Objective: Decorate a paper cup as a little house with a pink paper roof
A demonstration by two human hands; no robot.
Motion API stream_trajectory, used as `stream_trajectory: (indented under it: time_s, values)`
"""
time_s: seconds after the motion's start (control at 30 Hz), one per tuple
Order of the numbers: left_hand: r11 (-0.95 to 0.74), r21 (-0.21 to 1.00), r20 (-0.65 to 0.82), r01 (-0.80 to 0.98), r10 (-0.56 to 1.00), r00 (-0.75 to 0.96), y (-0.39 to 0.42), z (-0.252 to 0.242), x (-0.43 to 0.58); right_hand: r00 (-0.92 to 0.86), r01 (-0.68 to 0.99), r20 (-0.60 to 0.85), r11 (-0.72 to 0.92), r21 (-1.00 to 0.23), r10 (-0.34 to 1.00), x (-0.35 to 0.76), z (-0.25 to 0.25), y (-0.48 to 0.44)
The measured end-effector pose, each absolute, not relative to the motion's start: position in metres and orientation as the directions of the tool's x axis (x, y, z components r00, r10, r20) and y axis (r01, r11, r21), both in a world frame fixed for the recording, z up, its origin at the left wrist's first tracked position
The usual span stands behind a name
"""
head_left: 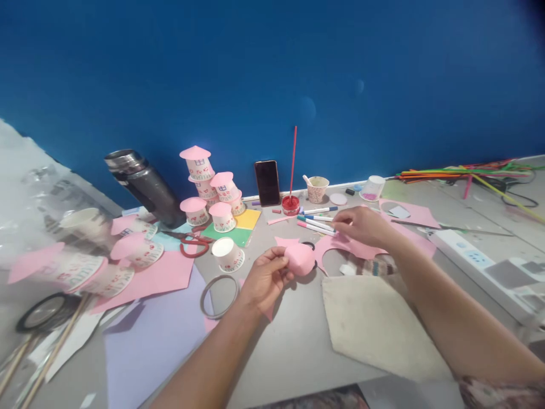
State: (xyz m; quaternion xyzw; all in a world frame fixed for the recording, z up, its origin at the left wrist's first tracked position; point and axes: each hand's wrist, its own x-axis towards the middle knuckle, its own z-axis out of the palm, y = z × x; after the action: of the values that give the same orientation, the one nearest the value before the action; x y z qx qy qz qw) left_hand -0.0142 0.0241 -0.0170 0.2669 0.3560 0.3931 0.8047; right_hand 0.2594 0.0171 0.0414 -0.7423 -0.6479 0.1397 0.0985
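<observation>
Between its thumb and fingers, my left hand (270,275) holds a pink paper cone (300,259) above the grey table. My right hand (355,224) reaches over the markers (317,227), its fingers bent together at their right ends; whether it grips one is hidden. A white paper cup (227,254) with drawn flowers stands upside down left of the cone. Behind it, decorated cups with pink cone tops (198,165) are stacked. Under my right hand lies a cut pink sheet (353,247).
Red-handled scissors (196,245), a tape ring (219,296) and a dark flask (147,187) are on the left. A phone (267,183) leans on the blue wall. Beige cloth (378,324) lies in front; a power strip (481,272) is at right.
</observation>
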Motion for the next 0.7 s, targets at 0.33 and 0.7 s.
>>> stream_trajectory:
  time_s: [0.33, 0.7]
  values:
    - [0.536, 0.680, -0.332, -0.500, 0.833, 0.442, 0.025, -0.015, -0.013, -0.307, 0.364, -0.227, -0.106, -0.925, 0.924, 0.213, 0.019, 0.009]
    - [0.605, 0.598, -0.280, -0.525, 0.772, 0.570, 0.020, -0.008, -0.011, -0.358, 0.603, 0.721, 0.736, -0.307, 0.594, 0.203, -0.014, 0.011]
